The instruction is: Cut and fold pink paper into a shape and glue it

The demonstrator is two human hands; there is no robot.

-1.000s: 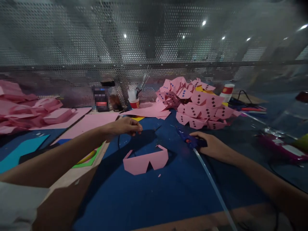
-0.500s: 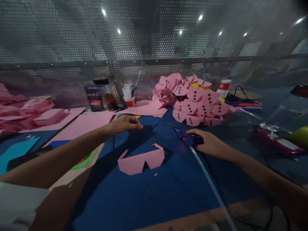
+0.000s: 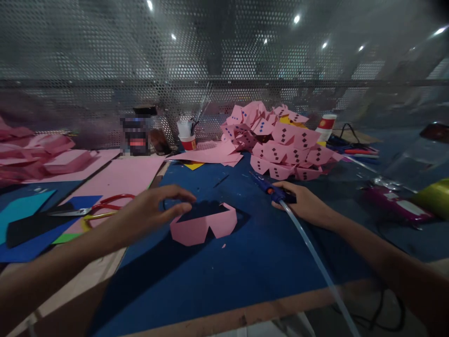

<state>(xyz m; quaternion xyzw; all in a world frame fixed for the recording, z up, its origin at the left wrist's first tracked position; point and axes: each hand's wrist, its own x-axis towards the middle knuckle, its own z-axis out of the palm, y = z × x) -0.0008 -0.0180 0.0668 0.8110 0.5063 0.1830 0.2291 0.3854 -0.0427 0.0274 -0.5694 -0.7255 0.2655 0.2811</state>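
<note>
Pink paper glasses (image 3: 191,230) stand on the blue work surface (image 3: 224,281), front piece toward me, with a V notch at the nose and folded side pieces pointing away. My left hand (image 3: 171,202) hovers just above their left end, thumb and fingers apart, holding nothing. On the right, my right hand (image 3: 298,199) is wrapped round a dark blue glue gun (image 3: 268,187) lying low over the surface. A long clear glue stick (image 3: 315,257) runs out of its back toward me. The gun's nozzle points away, near a heap of pink paper pieces with dark diamonds (image 3: 284,145).
Scissors (image 3: 105,206) with red and yellow handles lie on coloured sheets at left. More pink paper (image 3: 42,157) is piled behind them. Paper cups (image 3: 187,138) stand along the perforated metal screen (image 3: 228,56). A purple glue gun-like object (image 3: 396,201) lies at right.
My left hand has come down and nearer, from a closed pinch to spread fingers beside the paper glasses. My right hand keeps its hold on the glue gun, its nozzle lowered slightly.
</note>
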